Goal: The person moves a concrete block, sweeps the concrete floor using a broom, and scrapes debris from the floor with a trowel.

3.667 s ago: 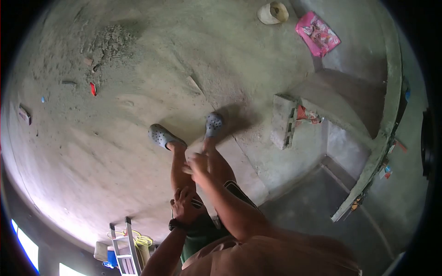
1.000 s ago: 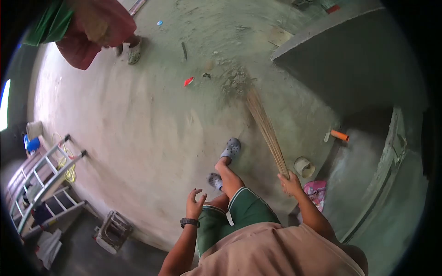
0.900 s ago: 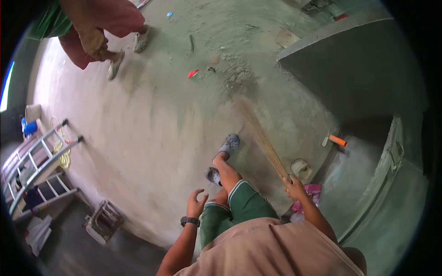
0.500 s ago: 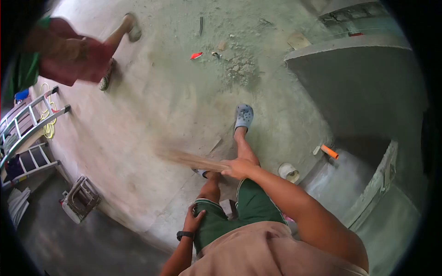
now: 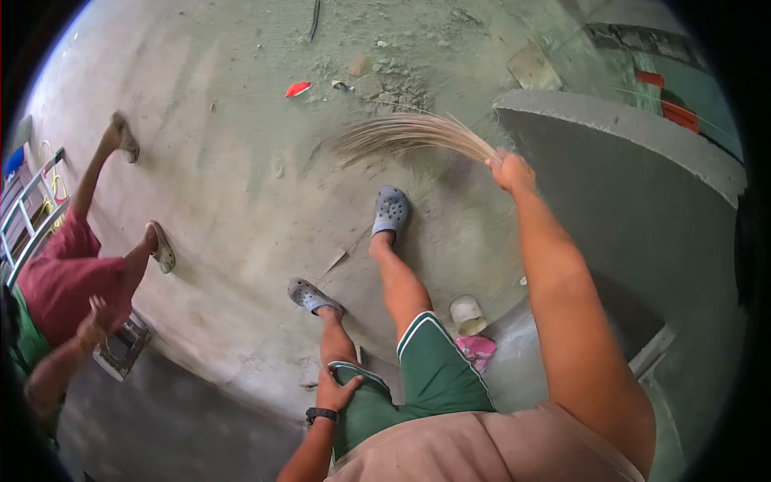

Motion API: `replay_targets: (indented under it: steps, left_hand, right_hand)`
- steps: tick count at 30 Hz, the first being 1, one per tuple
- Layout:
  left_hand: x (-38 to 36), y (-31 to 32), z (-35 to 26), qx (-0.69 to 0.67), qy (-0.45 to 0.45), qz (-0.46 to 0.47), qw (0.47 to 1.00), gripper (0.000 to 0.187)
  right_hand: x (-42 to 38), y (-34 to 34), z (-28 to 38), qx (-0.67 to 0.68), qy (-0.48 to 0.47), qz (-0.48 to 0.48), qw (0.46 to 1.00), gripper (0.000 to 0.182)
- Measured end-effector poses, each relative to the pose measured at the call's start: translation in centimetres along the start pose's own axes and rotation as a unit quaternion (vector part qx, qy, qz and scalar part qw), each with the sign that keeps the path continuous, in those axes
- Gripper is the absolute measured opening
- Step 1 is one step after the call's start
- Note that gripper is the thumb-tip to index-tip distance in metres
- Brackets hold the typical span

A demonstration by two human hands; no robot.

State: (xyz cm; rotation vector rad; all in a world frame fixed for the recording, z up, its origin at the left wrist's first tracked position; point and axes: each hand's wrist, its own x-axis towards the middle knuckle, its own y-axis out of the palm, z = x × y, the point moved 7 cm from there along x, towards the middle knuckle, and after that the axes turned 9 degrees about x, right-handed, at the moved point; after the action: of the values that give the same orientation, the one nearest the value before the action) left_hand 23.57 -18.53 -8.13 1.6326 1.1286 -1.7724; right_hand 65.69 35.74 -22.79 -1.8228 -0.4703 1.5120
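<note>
Beneath the broom, floor: dusty and uneven, running out to the dark rim of the view, where its edges are lost.
Partition: grey, rough-edged, to the right of the broom; its lower part is partly covered by the outstretched right arm.
Co-worker: well to the left of the broom, in red shorts and a green top, legs wide apart; the view cuts off the upper body.
Ladder: far left of the broom, behind the co-worker, only part of it visible.
Broom: tips blurred, so whether they touch the floor cannot be told; the grip end is hidden in the right hand, and the bristles fan leftward from it in a bent sweep.
Rubble: loose grey lumps just above the broom in view.
Clogs: grey, holed, one on each foot, both below the broom.
Right hand: fist closed around the gathered bristles at the broom's right end, arm extended.
Left hand: well below the broom, open, laid on the leg at the hem of the green shorts, holding nothing that shows.
Pail: pale, well below the broom, contents hard to make out.
Pink bag: farther below the broom, just beside the pail, partly hidden by the shorts.
Red scrap: above and left of the broom's tips, apart from them.
</note>
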Motion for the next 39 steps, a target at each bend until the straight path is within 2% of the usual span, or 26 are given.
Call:
replay_targets:
  steps: [4,6,10,12,13,15,17,19,20,21,23,24,26,27,29,30,31,33,34,35,37,39]
  left_hand:
    - [-0.4,-1.1,-2.4,0.005,-0.006,-0.02,1.0,0.093]
    - [-1.1,-2.8,-4.4,-0.081,0.006,-0.03,0.996,0.09]
    - [-2.9,-6.1,-8.8,-0.121,0.045,-0.024,0.991,0.095]
    - [-3.9,-7.6,-10.0,-0.119,0.07,-0.082,0.987,0.107]
    - [-4.3,-7.9,-10.3,-0.125,0.068,-0.084,0.986,0.107]
    - [-4.9,-8.8,-11.0,-0.035,0.079,-0.107,0.991,0.118]
    - [-5.4,-9.3,-11.6,-0.014,0.079,-0.114,0.99,0.118]
    - [-5.5,-9.2,-11.9,0.009,0.081,-0.122,0.989,0.119]
    - [-5.2,-8.7,-12.1,0.03,0.087,-0.116,0.989,0.118]
    - [-4.9,-7.9,-12.1,0.051,0.094,-0.109,0.988,0.117]
    - [-2.9,-6.5,-11.3,0.057,0.081,-0.094,0.991,0.116]
    - [-2.1,-6.0,-10.9,0.067,0.068,-0.076,0.993,0.114]
    - [-0.9,-6.0,-10.2,0.079,0.05,-0.072,0.993,0.112]
    - [-0.4,-5.9,-9.7,0.063,0.066,-0.072,0.993,0.111]
    - [-1.3,-5.6,-8.3,0.056,0.071,-0.055,0.994,0.11]
    - [-1.2,-6.4,-8.6,0.055,0.073,-0.064,0.994,0.109]
    - [-1.0,-6.9,-8.6,0.055,0.077,-0.074,0.993,0.107]
    - [-0.4,-6.8,-7.6,0.047,0.085,-0.08,0.992,0.106]
    - [-0.3,-6.7,-7.4,0.034,0.093,-0.087,0.991,0.105]
    - [-0.4,-6.7,-7.4,0.031,0.096,-0.083,0.991,0.105]
    - [-0.5,-7.3,-7.3,0.035,0.086,-0.073,0.993,0.104]
    - [-0.2,-6.8,-6.3,0.028,0.095,-0.079,0.992,0.104]
  right_hand:
    - [4.5,-5.1,1.2,-0.002,-0.001,-0.043,0.999,0.049]
    - [5.7,-7.7,1.2,-0.005,0.015,-0.037,0.999,0.053]
    - [7.1,-13.2,2.7,0.005,0.011,-0.083,0.996,0.054]
    - [7.2,-15.2,4.3,0.019,-0.039,-0.128,0.991,0.053]
    - [6.9,-15.4,4.8,0.016,-0.046,-0.129,0.99,0.053]
    - [5.4,-15.4,6.8,0.055,-0.13,-0.155,0.978,0.054]
    - [2.9,-13.0,7.3,0.148,-0.138,-0.155,0.967,0.056]
    - [-3.0,-9.6,8.0,0.23,-0.106,-0.192,0.948,0.054]
    - [-5.0,-6.4,7.9,0.273,-0.115,-0.125,0.947,0.051]
    - [-9.2,-4.4,9.1,0.283,-0.168,-0.093,0.94,0.049]
    - [-16.1,1.7,11.3,0.348,-0.223,0.068,0.908,0.05]
    - [-18.7,6.3,11.2,0.308,-0.228,0.127,0.915,0.058]
    - [-23.4,12.6,12.6,0.156,-0.172,0.265,0.936,0.058]
    - [-22.6,14.1,12.5,0.154,-0.171,0.267,0.936,0.058]
    - [-20.7,18.6,11.5,0.064,-0.19,0.243,0.949,0.059]
    - [-17.3,16.9,12.0,0.081,-0.23,0.179,0.953,0.056]
    - [-12.5,15.1,10.0,0.05,-0.132,0.18,0.974,0.051]
    - [-2.1,9.8,6.5,0.071,-0.081,0.045,0.993,0.052]
    - [0.0,4.9,6.9,0.089,-0.073,0.01,0.993,0.053]
    - [1.2,0.3,7.8,0.062,-0.051,-0.039,0.996,0.056]
    - [0.1,-6.2,11.5,0.104,-0.068,-0.074,0.99,0.057]
    - [-2.2,-7.5,13.4,0.146,-0.097,-0.097,0.98,0.057]
